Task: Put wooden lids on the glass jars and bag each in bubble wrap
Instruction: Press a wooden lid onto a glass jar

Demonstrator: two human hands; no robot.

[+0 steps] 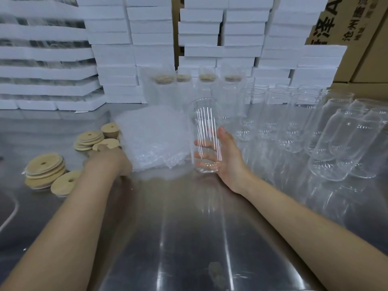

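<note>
bench (189,227): steel, carries everything.
foam boxes (151,38): white, stacked behind; no print I can read.
carton (340,22): back right; big "泽 A", smaller "沧州", rest cut off or blurred.
spare jars (327,143): crowd on the right, lidless.
bubble wrap (151,141): pile between lid stacks (45,166) and held jar.
jar (204,131): upright at bench centre, mouth open.
right grip (228,156): fingers and thumb curled round the jar, low down.
left grip (109,158): on a loose lid (109,142); pinching or only touching, can't tell.
step: I'd take one lid only, seat it flat on the mouth, steady the base.
</note>
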